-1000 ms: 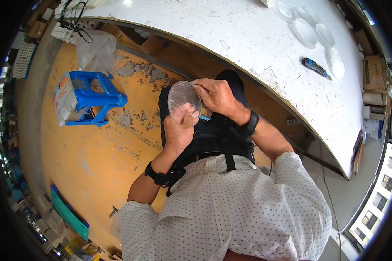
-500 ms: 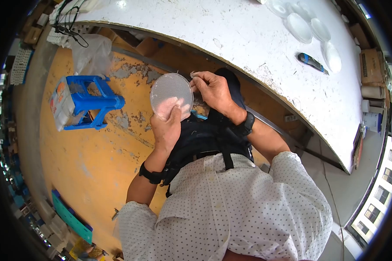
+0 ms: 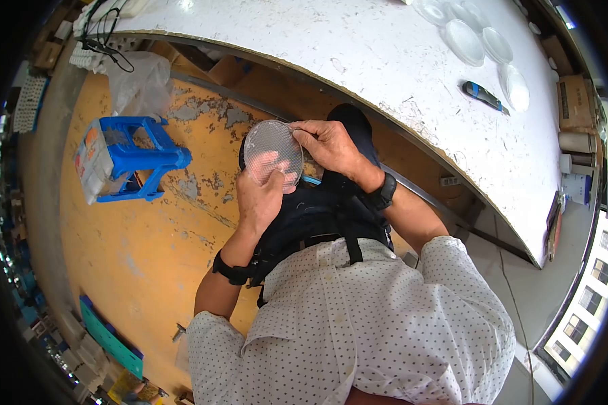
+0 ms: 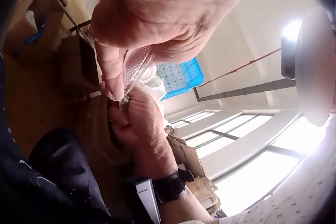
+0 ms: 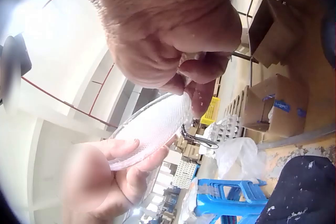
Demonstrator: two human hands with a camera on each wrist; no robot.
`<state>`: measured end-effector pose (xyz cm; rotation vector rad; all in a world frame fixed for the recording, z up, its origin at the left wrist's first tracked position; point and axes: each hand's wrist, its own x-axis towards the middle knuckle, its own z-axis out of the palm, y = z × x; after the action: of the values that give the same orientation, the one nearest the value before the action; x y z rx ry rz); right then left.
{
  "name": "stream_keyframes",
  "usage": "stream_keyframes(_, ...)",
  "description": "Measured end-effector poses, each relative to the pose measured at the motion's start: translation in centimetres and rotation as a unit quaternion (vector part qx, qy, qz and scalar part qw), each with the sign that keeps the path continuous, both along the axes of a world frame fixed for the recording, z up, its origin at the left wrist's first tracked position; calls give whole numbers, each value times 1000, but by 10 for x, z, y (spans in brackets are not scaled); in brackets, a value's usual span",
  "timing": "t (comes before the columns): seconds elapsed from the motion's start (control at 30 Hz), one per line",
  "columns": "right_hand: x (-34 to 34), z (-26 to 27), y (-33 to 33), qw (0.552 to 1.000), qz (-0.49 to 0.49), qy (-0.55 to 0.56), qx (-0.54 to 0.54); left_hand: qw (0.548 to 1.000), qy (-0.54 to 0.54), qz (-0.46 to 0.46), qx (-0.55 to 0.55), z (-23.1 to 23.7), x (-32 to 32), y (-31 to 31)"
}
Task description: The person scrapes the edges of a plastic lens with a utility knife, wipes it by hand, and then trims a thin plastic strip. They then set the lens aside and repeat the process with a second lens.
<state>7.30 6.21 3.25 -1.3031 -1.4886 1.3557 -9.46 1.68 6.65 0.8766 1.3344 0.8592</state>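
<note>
Head view, looking down: my L hand (image 3: 257, 203) grips a clear, mesh-textured disc (image 3: 266, 142) by its lower part, thumb on the near face, fingers showing thru from behind. My R hand (image 3: 334, 148) has a narrow pinch, thumb & forefinger together at the disc's upper R rim; can't tell how firm. Disc is held up, tilted, above my dark trousers (image 3: 309, 214), btwn the hands. Black straps on both wrists.

R is a white table (image 3: 385, 61), scuffed, w/ more clear discs (image 3: 464, 43) near its far edge, some overlapping, & a black-&-blue tool (image 3: 483, 96) lying just beside one. L, on worn yellow floor (image 3: 142, 250): a blue stool (image 3: 145, 158) on its side, near a see-thru plastic bag (image 3: 140, 84). R wrist view also shows cardboard boxes (image 5: 276, 104) in bkgd.
</note>
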Motion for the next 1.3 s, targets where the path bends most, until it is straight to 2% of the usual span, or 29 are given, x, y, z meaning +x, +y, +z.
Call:
stream_keyframes(0.1,-7,-11,-2,998,-27,2,59,999,23,-42,-14,4,-6,4)
stream_keyframes(0.23,-7,-8,-3,999,4,-12,32,991,51,-106,-65,11,-16,14)
stream_keyframes(0.33,-11,-13,-8,998,-17,-34,48,989,37,-113,-87,11,-22,22)
stream_keyframes(0.37,-14,-14,-10,998,-53,-11,28,989,37,-113,-87,6,-20,20)
stream_keyframes(0.43,-20,-18,-10,996,-89,11,11,992,53,6,113,-9,-11,14)
stream_keyframes(0.47,-24,-24,-10,992,-121,38,17,992,53,4,115,-13,-3,10)
stream_keyframes(0.53,-32,-27,-11,986,-152,64,22,970,47,96,219,-18,19,2)
stream_keyframes(0.63,-39,-16,-10,975,-183,125,27,947,179,87,252,-28,32,2)
stream_keyframes(0.7,-36,-3,-11,959,-182,187,-112,947,192,82,243,-33,29,7)
stream_keyframes(0.77,-32,-24,-10,957,-175,193,-128,947,205,74,235,-40,27,8)
stream_keyframes(0.83,-30,-25,-7,955,-165,200,-144,960,172,71,210,-44,25,9)
stream_keyframes(0.9,-26,-21,-5,974,-150,135,-107,966,152,71,197,-39,25,7)
stream_keyframes(1.03,-20,-10,-1,983,-140,86,-79,969,132,48,201,-34,24,5)
stream_keyframes(1.1,-15,-13,2,992,-122,0,-30,970,142,41,194,-33,23,3)
stream_keyframes(1.23,-6,-8,5,995,-91,-39,1,965,182,-1,189,-33,20,-3)
stream_keyframes(1.3,-3,-6,5,995,-66,-66,45,970,169,-1,174,-30,20,-4)
